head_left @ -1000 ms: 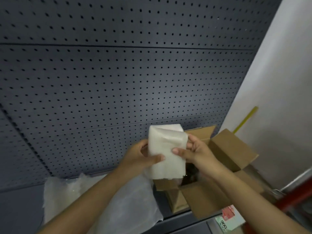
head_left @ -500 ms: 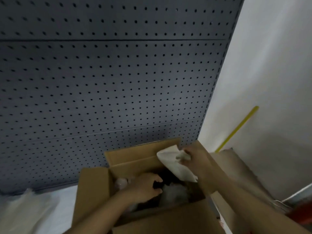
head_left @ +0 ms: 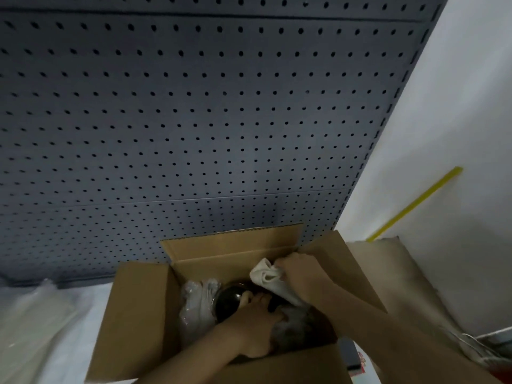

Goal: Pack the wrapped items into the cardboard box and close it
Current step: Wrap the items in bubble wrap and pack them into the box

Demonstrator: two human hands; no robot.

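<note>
The right hand (head_left: 300, 275) has its fingers clenched on the soft, light white foam-wrapped bundle (head_left: 270, 278) at its crumpled top edge, while the left hand (head_left: 255, 322) presses curled fingers on a dark round item (head_left: 228, 300), probably fragile, inside the open brown cardboard box (head_left: 138, 314).

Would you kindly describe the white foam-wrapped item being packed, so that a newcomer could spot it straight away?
Find the open cardboard box below the grey pegboard wall. At its far right corner, the right hand grips the white foam-wrapped item, tilted into the box. Unlike the clear bubble-wrapped bundle and dark round object beside it, it is opaque, matte white.
</note>
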